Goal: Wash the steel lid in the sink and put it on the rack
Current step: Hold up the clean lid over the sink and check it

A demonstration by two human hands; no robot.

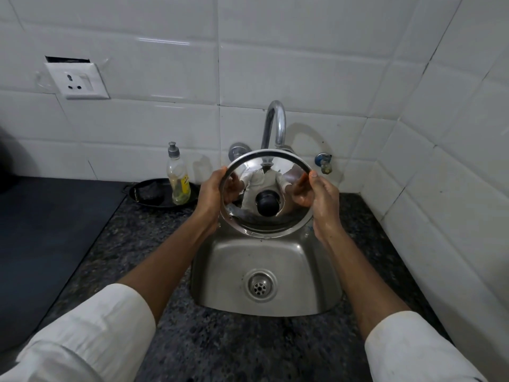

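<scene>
Head view: lid (249, 216) is gripped at the rim by left hand (210, 195) and right hand (321, 199) over sink (264, 260), under a dry tap (274, 125); water is probably needed next.

A dark speckled stone bench (154, 238) runs along a white-tiled wall, with a small steel sink (275, 255) set into it — the basin's drain (260, 285) sits near its front. At the back left, against the tiles, a shallow black pan (154, 199) rests on the bench, with a clear soap bottle (178, 177) upright at the pan's right side. A dark flat slab (41, 230) covers the bench's left end.
</scene>
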